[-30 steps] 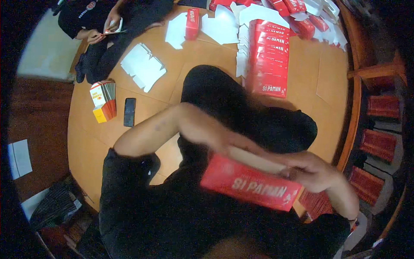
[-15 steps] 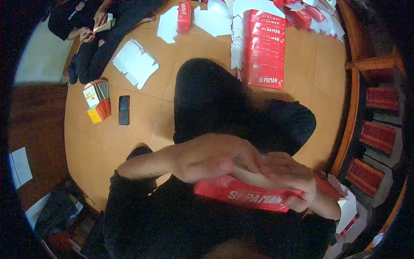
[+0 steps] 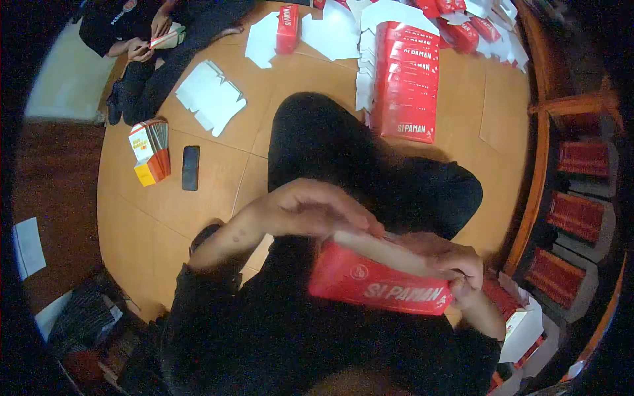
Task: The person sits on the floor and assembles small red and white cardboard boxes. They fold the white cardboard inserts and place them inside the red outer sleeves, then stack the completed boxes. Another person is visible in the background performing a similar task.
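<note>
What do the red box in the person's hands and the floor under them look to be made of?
Red box: likely thin printed cardboard with a slight sheen; its top flap looks pale and unprinted inside, and white flat cutouts of similar stock lie nearby. Floor: appears to be light wood or wood-look panels, smooth, with visible seams between boards; which of the two cannot be told.

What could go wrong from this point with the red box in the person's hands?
The red box is held over the lap, not the floor, with the left hand on its top flap and the right hand at one end; hard pressing may crease it. The tall stack beside the knee might topple if bumped.
</note>
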`<state>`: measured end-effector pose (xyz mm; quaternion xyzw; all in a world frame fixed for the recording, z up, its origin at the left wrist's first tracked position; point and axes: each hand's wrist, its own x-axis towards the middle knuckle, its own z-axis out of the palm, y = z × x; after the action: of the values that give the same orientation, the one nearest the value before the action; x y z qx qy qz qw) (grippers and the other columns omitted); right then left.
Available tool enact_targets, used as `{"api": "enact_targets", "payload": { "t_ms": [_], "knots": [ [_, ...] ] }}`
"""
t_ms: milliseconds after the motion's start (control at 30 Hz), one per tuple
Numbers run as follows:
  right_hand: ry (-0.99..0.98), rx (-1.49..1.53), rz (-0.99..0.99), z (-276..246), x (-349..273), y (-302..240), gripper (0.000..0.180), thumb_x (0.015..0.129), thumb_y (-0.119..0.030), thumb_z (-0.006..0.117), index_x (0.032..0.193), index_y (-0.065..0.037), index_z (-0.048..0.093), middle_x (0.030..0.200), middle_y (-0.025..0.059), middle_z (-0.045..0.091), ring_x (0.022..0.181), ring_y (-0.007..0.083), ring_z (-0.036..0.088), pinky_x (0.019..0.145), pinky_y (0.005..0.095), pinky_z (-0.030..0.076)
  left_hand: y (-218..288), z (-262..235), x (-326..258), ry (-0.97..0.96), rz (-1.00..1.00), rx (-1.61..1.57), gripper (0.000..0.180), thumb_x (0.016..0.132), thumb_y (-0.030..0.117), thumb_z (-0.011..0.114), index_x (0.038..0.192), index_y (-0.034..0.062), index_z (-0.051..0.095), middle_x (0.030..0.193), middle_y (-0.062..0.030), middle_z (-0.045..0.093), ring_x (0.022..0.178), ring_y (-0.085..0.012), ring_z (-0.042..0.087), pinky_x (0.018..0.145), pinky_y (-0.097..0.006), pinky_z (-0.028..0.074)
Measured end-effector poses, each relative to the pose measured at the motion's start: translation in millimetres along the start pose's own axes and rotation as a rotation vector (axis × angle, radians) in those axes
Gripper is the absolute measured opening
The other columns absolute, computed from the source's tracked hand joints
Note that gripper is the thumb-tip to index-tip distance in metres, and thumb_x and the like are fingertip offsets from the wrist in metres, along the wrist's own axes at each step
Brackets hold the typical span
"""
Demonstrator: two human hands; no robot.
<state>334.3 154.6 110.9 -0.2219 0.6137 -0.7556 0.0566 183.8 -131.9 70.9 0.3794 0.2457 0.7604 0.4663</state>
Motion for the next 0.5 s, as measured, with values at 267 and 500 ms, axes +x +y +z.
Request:
{"api": "enact_targets", "payload": {
  "t_ms": [267,500],
  "knots": [
    [-0.053,-0.042,0.037,-5.4,6.3,-4.2,0.033,0.095,-0.032,0.062,0.104,-0.002,0.071,0.123,0.0329,0.061,0.117,0.0505,0.059,0.101,0.0636,0.041,28.3,2.2,3.9,-0.034,-0.005,0.568,0.038,0.090,0.013,0.067,0.123,-0.0043,0.063,0.122,-0.0226,0.066,0.115,-0.0368,0.064,0.098,-0.043,0.050],
    [-0.253,-0.179,0.080,-11.2,33.8,-29.5,0.015,0.084,-0.017,0.075,0.093,-0.006,0.070,0.124,0.0310,0.061,0.120,0.0499,0.057,0.099,0.0590,0.047,59.1,15.3,6.3,-0.071,-0.115,0.824,0.041,0.085,0.002,0.062,0.126,0.0040,0.064,0.123,-0.0131,0.068,0.106,-0.0282,0.069,0.088,-0.036,0.056]
  ]
}}
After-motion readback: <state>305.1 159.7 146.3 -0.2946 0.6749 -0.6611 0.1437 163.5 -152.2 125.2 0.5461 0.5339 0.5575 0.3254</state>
